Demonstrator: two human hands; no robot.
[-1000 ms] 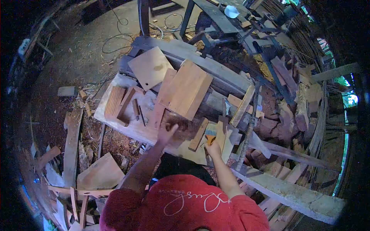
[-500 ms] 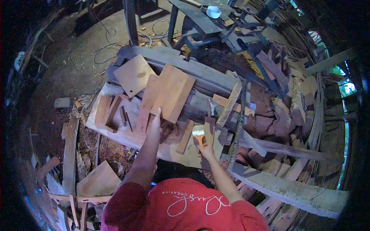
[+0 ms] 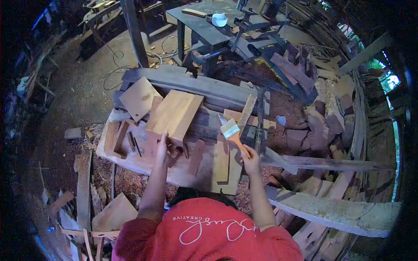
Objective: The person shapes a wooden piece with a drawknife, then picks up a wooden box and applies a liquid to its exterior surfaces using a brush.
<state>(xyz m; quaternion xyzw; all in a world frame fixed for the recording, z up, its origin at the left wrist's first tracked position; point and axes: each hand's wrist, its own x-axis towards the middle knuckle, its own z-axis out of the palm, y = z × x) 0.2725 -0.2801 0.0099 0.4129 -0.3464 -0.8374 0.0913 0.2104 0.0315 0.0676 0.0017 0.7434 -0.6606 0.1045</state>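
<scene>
My left hand [image 3: 161,150] is at the near edge of a wooden box [image 3: 177,114], thumb up against its front edge and the other fingers mostly hidden. The box has a broad, smooth top and sits on the workbench. My right hand [image 3: 251,163] is closed round the orange handle of a paintbrush [image 3: 230,130]. The brush is raised over the bench's right part, its pale bristles pointing up and left. Below it lies a long wooden strip [image 3: 223,163] on a light board. A shorter reddish strip [image 3: 196,157] lies between the box and that board.
A square board with a hole [image 3: 139,99] leans at the box's left. Beside it are a wooden frame piece [image 3: 119,137] and thin dark tools [image 3: 134,141]. A dark table [image 3: 196,24] with a white container [image 3: 219,20] stands behind. Scrap wood [image 3: 300,139] is piled at right.
My right hand has lifted the paintbrush up and to the right, away from the strips. The box is tilted differently, showing its right side more. The view has shifted.
</scene>
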